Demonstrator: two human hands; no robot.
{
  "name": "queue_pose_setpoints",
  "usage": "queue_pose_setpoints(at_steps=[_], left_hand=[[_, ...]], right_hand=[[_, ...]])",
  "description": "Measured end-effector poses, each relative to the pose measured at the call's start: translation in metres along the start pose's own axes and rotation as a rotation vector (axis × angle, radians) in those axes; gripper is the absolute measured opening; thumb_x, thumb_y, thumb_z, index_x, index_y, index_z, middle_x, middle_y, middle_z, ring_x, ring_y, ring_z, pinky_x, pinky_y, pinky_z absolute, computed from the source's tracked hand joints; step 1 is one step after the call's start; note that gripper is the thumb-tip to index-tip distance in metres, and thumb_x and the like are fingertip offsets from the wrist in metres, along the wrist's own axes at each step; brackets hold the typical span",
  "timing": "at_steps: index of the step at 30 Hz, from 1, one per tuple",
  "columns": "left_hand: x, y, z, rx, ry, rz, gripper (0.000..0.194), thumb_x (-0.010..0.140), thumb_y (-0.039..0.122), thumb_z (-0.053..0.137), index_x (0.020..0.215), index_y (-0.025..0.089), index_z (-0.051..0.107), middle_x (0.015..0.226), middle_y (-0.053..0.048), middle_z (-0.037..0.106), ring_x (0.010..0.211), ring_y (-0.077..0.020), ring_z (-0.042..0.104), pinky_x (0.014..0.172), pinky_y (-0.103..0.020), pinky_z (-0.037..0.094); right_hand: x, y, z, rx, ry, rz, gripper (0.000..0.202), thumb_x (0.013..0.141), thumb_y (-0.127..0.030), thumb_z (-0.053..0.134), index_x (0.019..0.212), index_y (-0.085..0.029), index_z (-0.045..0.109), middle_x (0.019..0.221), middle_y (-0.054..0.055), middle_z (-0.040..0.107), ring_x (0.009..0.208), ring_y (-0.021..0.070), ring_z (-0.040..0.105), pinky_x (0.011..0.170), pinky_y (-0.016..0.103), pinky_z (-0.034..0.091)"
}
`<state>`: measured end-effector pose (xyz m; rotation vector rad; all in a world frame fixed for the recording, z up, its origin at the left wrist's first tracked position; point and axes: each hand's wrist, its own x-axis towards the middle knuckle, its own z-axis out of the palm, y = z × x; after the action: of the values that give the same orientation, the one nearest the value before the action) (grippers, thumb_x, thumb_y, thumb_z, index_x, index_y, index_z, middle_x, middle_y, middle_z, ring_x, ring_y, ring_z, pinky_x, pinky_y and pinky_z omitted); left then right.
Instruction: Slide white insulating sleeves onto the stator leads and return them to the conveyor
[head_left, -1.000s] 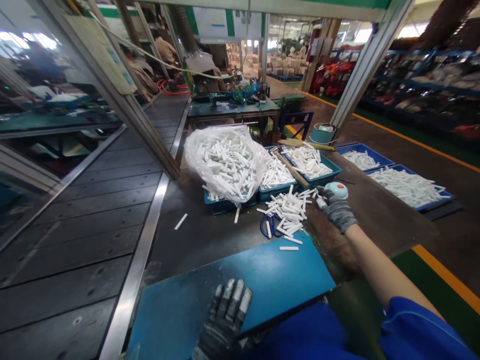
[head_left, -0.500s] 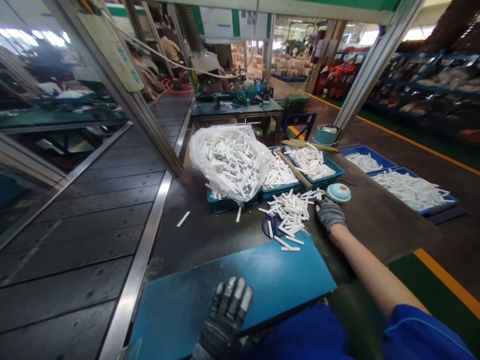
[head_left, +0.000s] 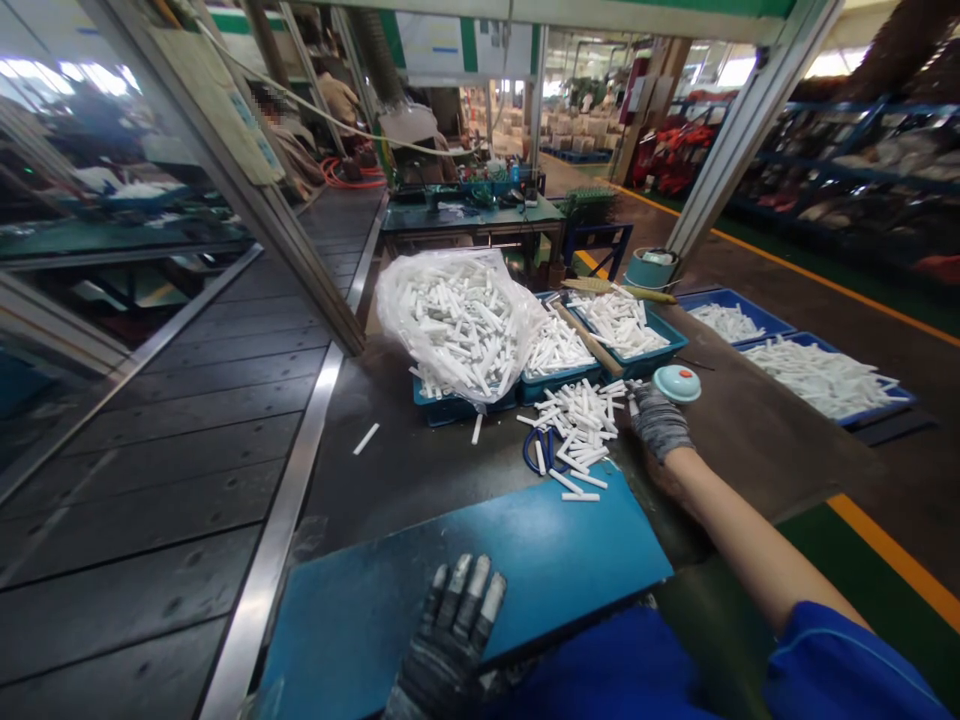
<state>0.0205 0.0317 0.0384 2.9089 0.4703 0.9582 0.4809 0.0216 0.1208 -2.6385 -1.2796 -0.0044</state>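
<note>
Your right hand (head_left: 658, 422), in a grey knit glove, is stretched out to the far right part of the dark worktable (head_left: 420, 470). It lies knuckles-up at the right edge of a loose pile of short white plastic sticks (head_left: 581, 420), with the fingers curled downward; whether they grip any stick you cannot tell from here. Just beyond the hand sits a small round teal lid-shaped dish (head_left: 676, 383), close to the fingertips.

Your left hand (head_left: 454, 630), in a dark glove with pale fingertips, rests flat with fingers spread on the near edge of a blue flat board (head_left: 540, 550) lying at the table's near side.

Blue-handled scissors (head_left: 541, 452) lie partly under the pile on its near left side, and two stray sticks rest at the board's far edge. Behind the pile, toward the far edge, stand teal plastic trays (head_left: 645, 352) filled with the same white sticks, and a clear plastic bag (head_left: 457, 320) stuffed with them slumps over the leftmost tray. A single white stick (head_left: 365, 438) lies alone near the table's left edge.
</note>
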Motion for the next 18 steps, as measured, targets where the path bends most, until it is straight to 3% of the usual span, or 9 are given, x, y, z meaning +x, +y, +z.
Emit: queue_pose_setpoints(at_steps=[3,8,13,18], left_hand=[[0.001,0.0,-0.001,0.008,0.011,0.006,0.072,0.08,0.056,0.074,0.138,0.015,0.063,0.146,-0.016,0.058,0.143,-0.0349,0.044,0.128,-0.05,0.015],[0.004,0.0,-0.003,0.051,0.001,0.042,0.063,0.085,0.05,0.069,0.136,0.013,0.065,0.143,-0.017,0.06,0.144,-0.0346,0.043,0.128,-0.051,0.015],[0.004,0.0,-0.003,0.012,-0.007,0.015,0.07,0.082,0.053,0.073,0.139,0.014,0.063,0.147,-0.016,0.058,0.145,-0.0349,0.042,0.129,-0.05,0.015],[0.003,0.0,-0.002,0.015,-0.003,0.016,0.069,0.083,0.053,0.073,0.138,0.014,0.063,0.146,-0.016,0.058,0.145,-0.0343,0.041,0.129,-0.05,0.014]], right_hand=[[0.011,-0.001,0.004,-0.072,-0.045,0.18,0.036,0.104,-0.028,0.045,0.133,-0.013,0.061,0.123,0.016,0.068,0.108,0.0257,0.067,0.099,0.047,0.054],[0.031,-0.011,0.015,-0.1,-0.08,0.314,0.036,0.104,-0.046,0.055,0.124,-0.017,0.063,0.117,0.009,0.068,0.104,0.0211,0.067,0.096,0.045,0.056],[0.047,-0.006,0.021,-0.05,-0.076,0.277,0.036,0.101,-0.046,0.061,0.119,-0.015,0.065,0.117,0.009,0.067,0.105,0.0216,0.066,0.095,0.045,0.056],[0.046,0.005,0.02,0.043,0.007,0.178,0.032,0.1,-0.041,0.063,0.119,-0.016,0.064,0.12,0.009,0.066,0.108,0.0221,0.065,0.096,0.045,0.056]])
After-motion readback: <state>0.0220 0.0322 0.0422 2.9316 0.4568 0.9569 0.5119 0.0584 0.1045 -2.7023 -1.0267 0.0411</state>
